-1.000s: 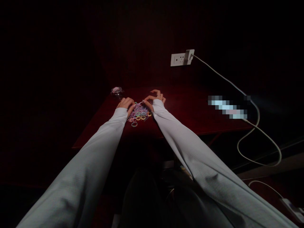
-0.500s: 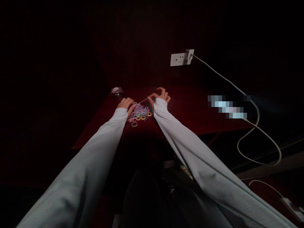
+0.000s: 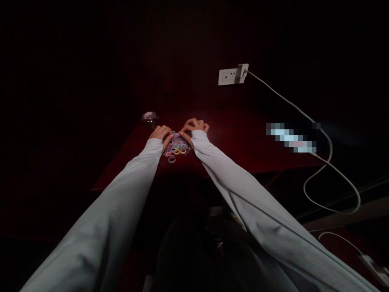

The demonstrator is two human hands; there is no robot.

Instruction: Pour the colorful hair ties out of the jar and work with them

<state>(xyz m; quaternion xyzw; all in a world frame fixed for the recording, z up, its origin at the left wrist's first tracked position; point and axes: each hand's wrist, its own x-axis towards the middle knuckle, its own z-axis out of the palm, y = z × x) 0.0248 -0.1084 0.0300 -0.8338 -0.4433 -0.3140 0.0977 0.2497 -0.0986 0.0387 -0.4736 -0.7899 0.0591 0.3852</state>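
A heap of small coloured hair ties (image 3: 176, 152) lies on the dark red table, mostly lilac with some yellow, green and pink rings. At its left edge my left hand (image 3: 161, 133) is closed, thumb and forefinger pinching a lilac hair tie, which the fingers mostly hide. My right hand (image 3: 196, 126) arches over the right side of the heap, thumb and forefinger brought together at the same hair tie. The fingertips of both hands are close to each other just above the heap.
A clear jar (image 3: 150, 117) with pinkish contents stands at the table's back left. A wall socket (image 3: 228, 76) holds a white charger (image 3: 242, 71); its cable (image 3: 282, 96) loops past a blurred-out device (image 3: 291, 138) on the right. The table's front edge (image 3: 261, 171) runs below my forearms.
My right hand has moved left and slightly down towards my left hand. The lilac band that was stretched between them is no longer drawn out. My left hand has hardly moved.
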